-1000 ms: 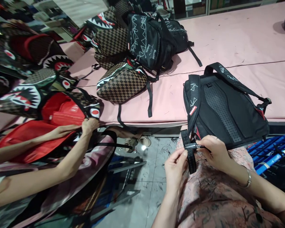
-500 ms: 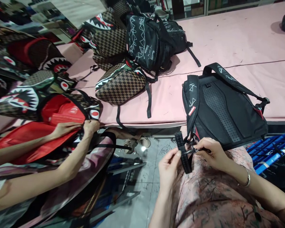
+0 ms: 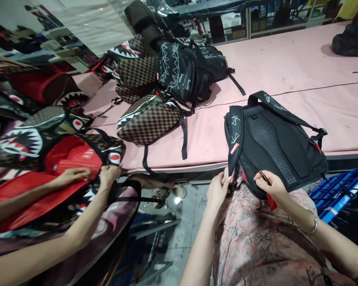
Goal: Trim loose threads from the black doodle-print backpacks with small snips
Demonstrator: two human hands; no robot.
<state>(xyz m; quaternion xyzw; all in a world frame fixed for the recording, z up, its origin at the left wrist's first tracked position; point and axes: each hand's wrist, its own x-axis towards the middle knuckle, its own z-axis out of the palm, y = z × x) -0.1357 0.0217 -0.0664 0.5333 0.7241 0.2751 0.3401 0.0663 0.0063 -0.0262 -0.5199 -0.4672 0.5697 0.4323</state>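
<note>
Currently left hand (image 3: pixel 217 190) pinches black backpack's (image 3: pixel 274 149) strap end (image 3: pixel 233 180) at desk (image 3: pixel 301 71) near edge; right hand (image 3: pixel 271 185) grips a thin dark tool (image 3: pixel 264 177) against its bottom. Checkered backpacks (image 3: pixel 147 121) beyond, far-left.

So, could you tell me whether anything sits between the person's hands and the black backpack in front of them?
Nothing visible does. The left hand is already on the lower end of the shoulder strap, and the right hand rests on the bottom edge of the black backpack, pinching a thin dark tool I cannot identify.
</note>
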